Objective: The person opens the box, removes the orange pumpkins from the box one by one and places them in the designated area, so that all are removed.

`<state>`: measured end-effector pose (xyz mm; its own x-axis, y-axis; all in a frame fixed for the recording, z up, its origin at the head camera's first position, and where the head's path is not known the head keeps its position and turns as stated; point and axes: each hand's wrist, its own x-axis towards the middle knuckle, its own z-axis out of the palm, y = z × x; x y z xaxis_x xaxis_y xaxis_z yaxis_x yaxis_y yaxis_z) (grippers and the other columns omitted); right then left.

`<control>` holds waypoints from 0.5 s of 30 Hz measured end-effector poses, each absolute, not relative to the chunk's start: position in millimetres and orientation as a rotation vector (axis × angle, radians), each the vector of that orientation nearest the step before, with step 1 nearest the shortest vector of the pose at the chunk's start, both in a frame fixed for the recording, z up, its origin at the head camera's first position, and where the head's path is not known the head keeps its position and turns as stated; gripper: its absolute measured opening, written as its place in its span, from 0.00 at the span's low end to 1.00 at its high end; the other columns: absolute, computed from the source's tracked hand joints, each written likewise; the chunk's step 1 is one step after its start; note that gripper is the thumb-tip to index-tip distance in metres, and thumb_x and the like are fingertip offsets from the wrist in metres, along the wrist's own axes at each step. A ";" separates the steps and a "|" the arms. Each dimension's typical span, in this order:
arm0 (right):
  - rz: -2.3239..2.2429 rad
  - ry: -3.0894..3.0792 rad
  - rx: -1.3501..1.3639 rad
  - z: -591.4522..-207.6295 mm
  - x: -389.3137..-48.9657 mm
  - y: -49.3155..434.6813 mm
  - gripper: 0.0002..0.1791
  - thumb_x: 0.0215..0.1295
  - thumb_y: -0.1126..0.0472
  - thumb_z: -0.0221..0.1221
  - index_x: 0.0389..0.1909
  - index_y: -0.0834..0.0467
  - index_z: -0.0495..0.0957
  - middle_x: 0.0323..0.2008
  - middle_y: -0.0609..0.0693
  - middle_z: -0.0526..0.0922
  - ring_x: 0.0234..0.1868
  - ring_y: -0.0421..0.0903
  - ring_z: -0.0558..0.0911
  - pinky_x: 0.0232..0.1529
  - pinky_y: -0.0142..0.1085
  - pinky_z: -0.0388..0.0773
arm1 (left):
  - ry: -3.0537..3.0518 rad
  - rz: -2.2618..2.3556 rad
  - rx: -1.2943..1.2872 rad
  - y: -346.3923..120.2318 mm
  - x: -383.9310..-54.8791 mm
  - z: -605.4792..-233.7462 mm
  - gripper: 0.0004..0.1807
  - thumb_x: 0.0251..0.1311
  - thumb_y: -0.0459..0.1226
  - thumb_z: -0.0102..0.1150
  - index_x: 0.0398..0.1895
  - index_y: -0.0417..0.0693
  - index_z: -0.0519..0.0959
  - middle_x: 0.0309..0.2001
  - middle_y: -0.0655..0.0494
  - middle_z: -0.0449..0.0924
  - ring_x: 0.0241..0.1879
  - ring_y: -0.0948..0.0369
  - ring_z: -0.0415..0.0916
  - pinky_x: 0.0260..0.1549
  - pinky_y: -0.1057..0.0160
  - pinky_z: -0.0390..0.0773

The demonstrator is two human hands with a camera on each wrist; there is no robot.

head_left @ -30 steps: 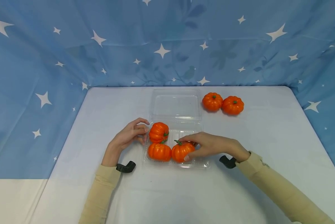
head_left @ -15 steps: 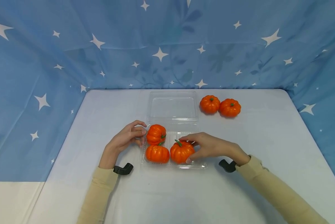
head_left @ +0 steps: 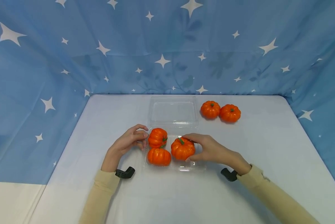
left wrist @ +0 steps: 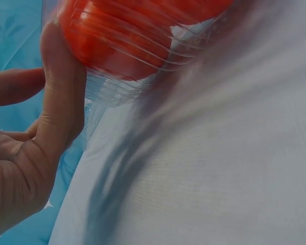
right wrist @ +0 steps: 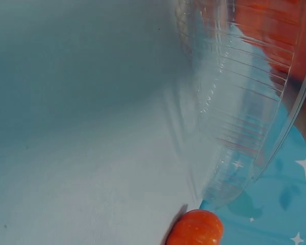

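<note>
- Nearest on my head cam: tan L sleeve point(head_left: 99, 191) & R sleeve point(head_left: 271, 188), both on near side of clear box point(head_left: 188, 170), w/ L blk wrist unit point(head_left: 125, 173) & R blk wrist unit point(head_left: 229, 175).
- L hand point(head_left: 130, 140) at box's L wall, fingers loosely bent, released; my L wrist cam has the thumb against the wall's outside.
- R hand point(head_left: 210, 150) grasping held pumpkin point(head_left: 182, 150) btwn thumb & fingers, stem up, over box's R half. Can't tell if it touches box bottom.
- Front pumpkin point(head_left: 159, 157) on its side in box's front L, stem pointing back.
- Rear pumpkin point(head_left: 157, 137) in box's back L, also on its side, stem pointing R.
- Lid point(head_left: 173, 112), clear, folded back behind box.
- 1st loose pumpkin point(head_left: 210, 110) & 2nd loose pumpkin point(head_left: 230, 113), stems up, side by side on white table point(head_left: 161, 199), back-R of box.
- Farthest, behind box: blue cloth point(head_left: 161, 37) w/ white stars.
</note>
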<state>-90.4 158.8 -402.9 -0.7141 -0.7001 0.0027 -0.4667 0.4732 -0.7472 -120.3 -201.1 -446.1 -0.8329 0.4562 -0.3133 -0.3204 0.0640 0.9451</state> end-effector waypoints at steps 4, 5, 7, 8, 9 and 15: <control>-1.092 2.501 -1.038 -402.7 -87.6 160.5 0.42 0.54 0.55 0.78 0.69 0.62 0.73 0.64 0.54 0.81 0.64 0.54 0.80 0.63 0.51 0.79 | 1.797 1.825 0.136 -201.2 -119.7 -446.5 0.20 0.74 0.33 0.52 0.62 0.33 0.62 0.26 0.52 0.79 0.24 0.58 0.79 0.27 0.62 0.84; -1.093 2.519 -1.049 -402.5 -87.3 160.8 0.43 0.54 0.55 0.78 0.69 0.62 0.73 0.64 0.55 0.80 0.65 0.55 0.80 0.64 0.51 0.78 | 1.799 1.824 0.132 -201.5 -119.4 -446.4 0.20 0.74 0.33 0.52 0.62 0.34 0.62 0.26 0.52 0.80 0.24 0.58 0.79 0.27 0.62 0.84; -1.097 2.551 -1.058 -402.2 -86.7 161.4 0.43 0.53 0.55 0.79 0.69 0.62 0.73 0.65 0.55 0.80 0.65 0.55 0.80 0.64 0.51 0.78 | 1.806 1.825 0.128 -202.0 -118.9 -446.2 0.19 0.74 0.33 0.52 0.62 0.34 0.62 0.25 0.51 0.80 0.24 0.58 0.79 0.28 0.62 0.84; -1.103 2.564 -1.054 -401.9 -86.2 162.0 0.43 0.53 0.55 0.79 0.69 0.62 0.73 0.65 0.55 0.80 0.65 0.55 0.80 0.64 0.51 0.78 | 1.810 1.822 0.128 -202.1 -118.6 -446.1 0.19 0.74 0.33 0.52 0.62 0.34 0.62 0.25 0.51 0.80 0.24 0.58 0.78 0.28 0.62 0.84; -1.107 2.578 -1.049 -401.6 -85.7 162.9 0.43 0.53 0.56 0.79 0.69 0.62 0.73 0.65 0.55 0.80 0.65 0.55 0.79 0.64 0.52 0.78 | 1.814 1.818 0.125 -201.9 -118.2 -445.8 0.19 0.74 0.33 0.52 0.62 0.35 0.62 0.24 0.51 0.80 0.24 0.58 0.78 0.28 0.62 0.84; -1.117 2.671 -1.001 -400.4 -81.8 169.8 0.43 0.52 0.58 0.79 0.70 0.60 0.72 0.67 0.55 0.78 0.68 0.56 0.77 0.65 0.52 0.77 | 1.819 1.798 0.135 -200.8 -115.1 -447.6 0.21 0.74 0.34 0.53 0.62 0.34 0.62 0.24 0.51 0.80 0.24 0.58 0.78 0.28 0.62 0.84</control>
<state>-81.8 169.8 -400.4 -0.7839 -0.5974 0.1694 -0.5403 0.5216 -0.6603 -115.1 -200.8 -447.6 -0.8311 0.4539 -0.3212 -0.3161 0.0897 0.9445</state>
